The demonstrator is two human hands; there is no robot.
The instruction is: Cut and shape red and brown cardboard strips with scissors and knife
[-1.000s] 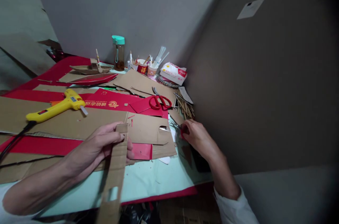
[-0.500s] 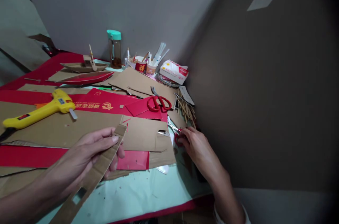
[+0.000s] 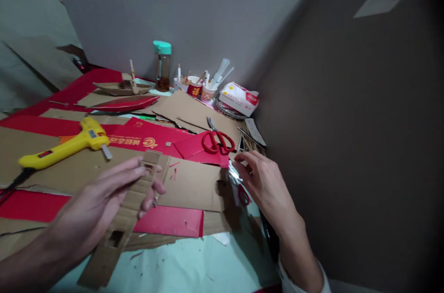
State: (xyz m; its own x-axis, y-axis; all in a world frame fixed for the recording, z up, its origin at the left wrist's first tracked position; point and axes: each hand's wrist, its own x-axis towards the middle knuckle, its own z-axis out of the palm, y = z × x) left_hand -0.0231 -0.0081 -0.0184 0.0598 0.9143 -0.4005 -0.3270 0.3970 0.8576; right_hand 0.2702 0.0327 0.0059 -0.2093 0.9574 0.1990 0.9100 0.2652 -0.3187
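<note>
- The left hand [image 3: 100,200] grips a long cardboard strip [image 3: 121,223] with cut-out slots, thumb and fingers closed on its upper end, raised above the desk [image 3: 194,265].
- The right hand [image 3: 267,182] holds small red-handled scissors [image 3: 241,189], fingers curled; probably gripped, though the handles are partly hidden.
- Larger red scissors [image 3: 218,141] and a yellow glue gun [image 3: 65,145] lie on cardboard sheets [image 3: 194,182].

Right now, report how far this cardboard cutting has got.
Done: the long brown cardboard strip already has a window cut out. In hand: left hand grips that strip; right hand picks up small red-handled scissors. Left: the yellow glue gun lies unused.
</note>
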